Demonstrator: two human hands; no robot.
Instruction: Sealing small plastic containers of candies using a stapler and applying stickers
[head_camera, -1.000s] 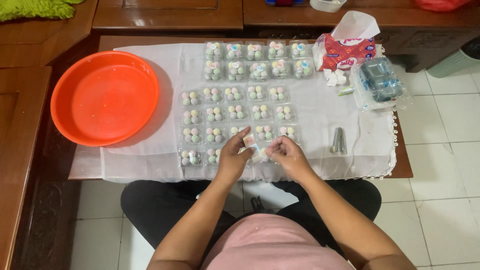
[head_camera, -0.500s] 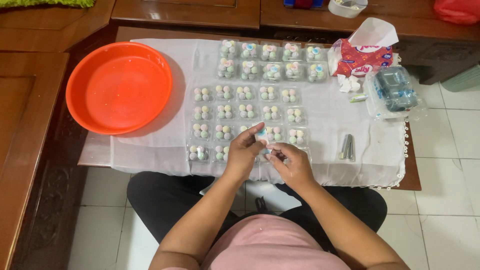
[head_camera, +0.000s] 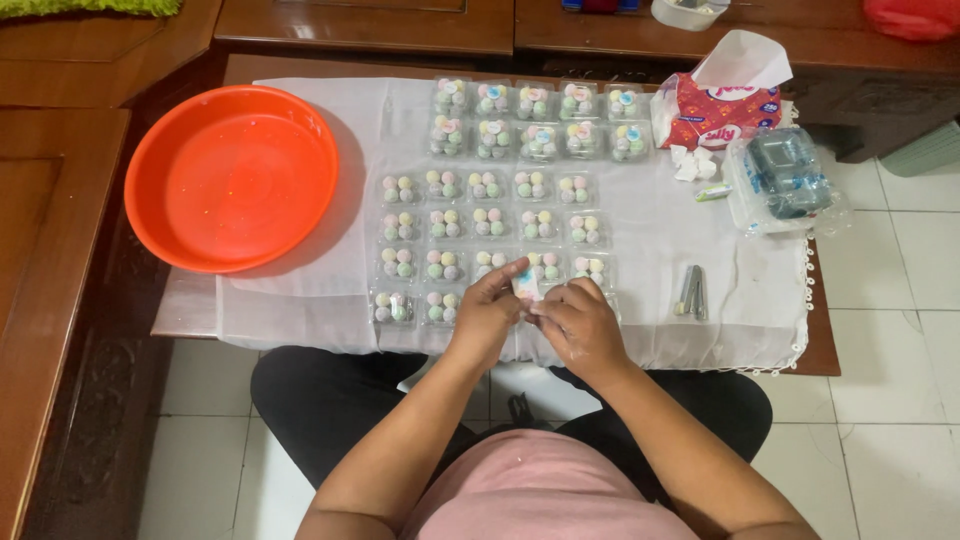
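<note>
A small clear box (head_camera: 526, 283) of pastel balls is being gripped between the fingers of the left hand (head_camera: 487, 313) and the right hand (head_camera: 576, 322), both closed on it just above the near edge of the white cloth (head_camera: 660, 250). Rows of similar filled boxes (head_camera: 487, 215) are being kept beyond the hands. An orange basin (head_camera: 232, 177) is lying at the left, a tissue pack (head_camera: 715, 105) and a metal tool (head_camera: 691, 291) at the right.
</note>
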